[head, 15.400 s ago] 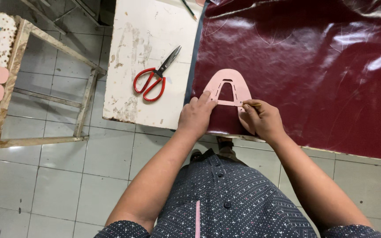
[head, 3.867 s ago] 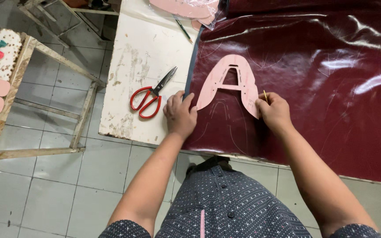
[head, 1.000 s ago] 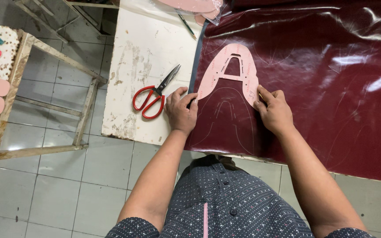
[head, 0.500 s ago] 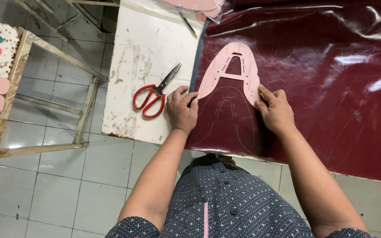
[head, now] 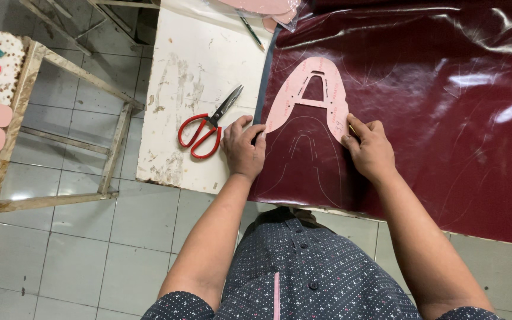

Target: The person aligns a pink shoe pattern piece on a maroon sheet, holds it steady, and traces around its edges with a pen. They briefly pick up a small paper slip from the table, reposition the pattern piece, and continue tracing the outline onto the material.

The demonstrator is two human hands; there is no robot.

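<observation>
My left hand (head: 244, 148) flat pins the pink shoe-upper template (head: 309, 98); my right hand (head: 370, 148) pinches a marking pen (head: 352, 128). If the template slips on the glossy maroon leather (head: 445, 118), the outline skews.

Bright, even overhead light; white glare streaks on the glossy maroon sheet (head: 445, 106); sharp focus, soft shadows.

We have a single view, worn on the head; it looks almost straight down over our own chest and forearms onto the near edge of the bench (head: 191, 77); it sits close enough to fill the frame with the bench's front part; tiled floor (head: 78, 249) shows at left and below.
</observation>
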